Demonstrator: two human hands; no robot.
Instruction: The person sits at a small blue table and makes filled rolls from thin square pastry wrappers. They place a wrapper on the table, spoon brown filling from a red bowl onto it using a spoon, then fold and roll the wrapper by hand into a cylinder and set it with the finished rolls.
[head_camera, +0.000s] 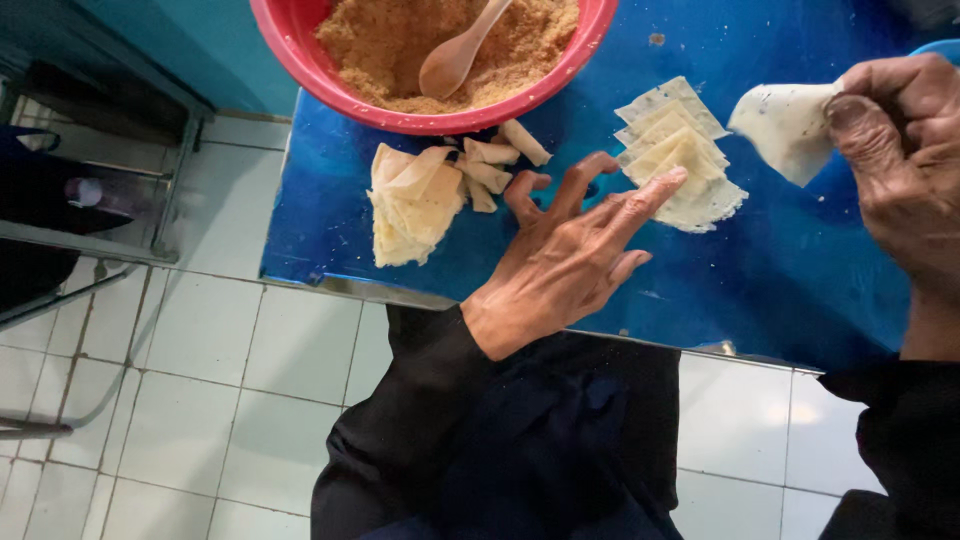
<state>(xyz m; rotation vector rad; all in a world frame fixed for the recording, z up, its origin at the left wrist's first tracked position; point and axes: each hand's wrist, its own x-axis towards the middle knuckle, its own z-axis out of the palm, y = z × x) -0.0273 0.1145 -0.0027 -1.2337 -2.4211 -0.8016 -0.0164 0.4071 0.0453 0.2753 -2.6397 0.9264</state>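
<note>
My left hand (570, 255) lies flat on the blue table (790, 270), fingers spread, with the index fingertip touching a stack of thin square dough wrappers (675, 150). My right hand (900, 160) at the right edge pinches one pale speckled wrapper (785, 125) and holds it above the table. A second loose pile of wrappers (410, 200) lies left of my left hand. Beside it sit several small folded dough pieces (495, 160).
A red bowl (330, 75) of brown crumbly filling with a wooden spoon (455, 55) in it stands at the table's far edge. White floor tiles (200, 380) show below the table. A metal frame (90, 250) stands on the left. My dark clothing fills the bottom.
</note>
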